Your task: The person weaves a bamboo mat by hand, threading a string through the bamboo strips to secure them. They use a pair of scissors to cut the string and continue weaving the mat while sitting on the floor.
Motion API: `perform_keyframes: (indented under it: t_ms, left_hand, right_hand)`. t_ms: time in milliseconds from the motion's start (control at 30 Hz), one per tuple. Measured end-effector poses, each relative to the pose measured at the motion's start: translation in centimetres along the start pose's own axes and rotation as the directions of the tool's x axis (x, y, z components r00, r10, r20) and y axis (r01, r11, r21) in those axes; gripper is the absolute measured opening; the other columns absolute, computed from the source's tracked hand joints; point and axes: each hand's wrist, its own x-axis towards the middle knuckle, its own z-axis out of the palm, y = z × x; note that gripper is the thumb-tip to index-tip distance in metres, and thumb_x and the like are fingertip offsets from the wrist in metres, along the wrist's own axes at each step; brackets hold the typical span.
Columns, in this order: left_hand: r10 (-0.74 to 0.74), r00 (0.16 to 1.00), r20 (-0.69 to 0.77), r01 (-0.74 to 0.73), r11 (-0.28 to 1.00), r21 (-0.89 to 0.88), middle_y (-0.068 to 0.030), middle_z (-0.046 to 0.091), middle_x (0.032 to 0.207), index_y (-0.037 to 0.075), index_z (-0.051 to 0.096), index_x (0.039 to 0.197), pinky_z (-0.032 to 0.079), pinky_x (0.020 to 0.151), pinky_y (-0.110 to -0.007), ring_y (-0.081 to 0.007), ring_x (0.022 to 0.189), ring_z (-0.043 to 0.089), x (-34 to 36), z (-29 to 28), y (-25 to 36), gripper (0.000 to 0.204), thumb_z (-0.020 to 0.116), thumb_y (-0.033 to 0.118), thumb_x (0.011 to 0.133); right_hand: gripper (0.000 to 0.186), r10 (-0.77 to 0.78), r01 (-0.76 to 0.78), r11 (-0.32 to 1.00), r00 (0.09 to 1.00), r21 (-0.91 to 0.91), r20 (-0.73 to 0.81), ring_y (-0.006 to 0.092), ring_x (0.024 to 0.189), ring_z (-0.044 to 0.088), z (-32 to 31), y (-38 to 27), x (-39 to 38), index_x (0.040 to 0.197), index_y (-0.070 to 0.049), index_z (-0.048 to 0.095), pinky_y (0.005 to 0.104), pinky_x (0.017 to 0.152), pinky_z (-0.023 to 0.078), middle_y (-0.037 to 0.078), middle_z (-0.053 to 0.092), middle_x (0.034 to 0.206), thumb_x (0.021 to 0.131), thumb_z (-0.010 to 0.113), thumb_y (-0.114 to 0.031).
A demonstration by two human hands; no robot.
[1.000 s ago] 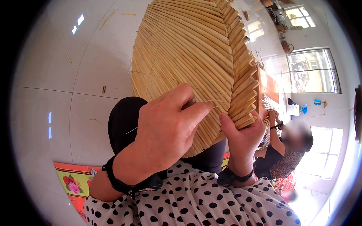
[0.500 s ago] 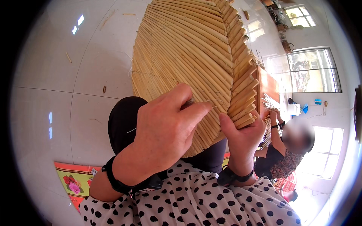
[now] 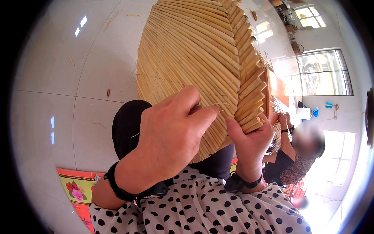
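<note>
A large piece of straw-coloured reed stalks (image 3: 191, 64), bound side by side with thin thread, slants across my lap. Along its right edge runs a second row of short stalks set at an angle. My left hand (image 3: 167, 132) lies over the near part with thumb and forefinger pinched on a thin pale thread (image 3: 222, 104). The thread loops toward the stalk ends, and a loose end shows by my left wrist. Something small and brownish sits in the curl of the forefinger, mostly hidden. My right hand (image 3: 253, 142) grips the near right edge, thumb on top, fingers behind.
On the right a co-worker (image 3: 290, 156) handles thin pale sticks (image 3: 279, 104) beside a brown table (image 3: 276, 84). Stray stalk bits (image 3: 108, 93) lie on the tiled floor (image 3: 50, 66). A flowered mat (image 3: 76, 191) shows at lower left; windows line the right wall.
Hardly anything differs. My left hand has shifted very slightly, its pinch and the thread loop staying in place; my right hand keeps its grip.
</note>
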Motion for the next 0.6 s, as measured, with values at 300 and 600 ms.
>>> perform_keyframes:
  t_ms: [300, 600]
  left_hand:
    - [-0.013, 0.997, -0.073, 0.009, 0.999, -0.049, -0.007, 0.045, 0.072, 0.007, 0.072, 0.093, 0.043, 0.05, -0.033, -0.0228, 0.057, 0.054, 0.06, 0.11, 0.11, 0.026, 0.074, -0.003, 0.069]
    - [-0.012, 0.997, -0.077, 0.008, 0.998, -0.055, -0.0069, 0.045, 0.072, 0.007, 0.073, 0.093, 0.043, 0.051, -0.033, -0.0227, 0.057, 0.054, 0.05, 0.06, 0.11, 0.028, 0.074, -0.003, 0.067]
  right_hand:
    - [0.025, -0.01, 0.01, 1.0, 1.0, 0.009, -0.003, 0.0043, 0.069, 0.062, 0.06, 0.04, -0.01, 0.092, 0.006, 0.068, 0.0217, 0.063, 0.052, 0.003, 0.071, 0.077, 0.074, 0.079, -0.007]
    - [0.026, -0.019, 0.019, 1.0, 1.0, -0.014, -0.004, 0.0043, 0.068, 0.062, 0.11, -0.02, -0.01, 0.092, 0.006, 0.068, 0.0218, 0.063, 0.052, 0.003, 0.071, 0.077, 0.074, 0.08, -0.008]
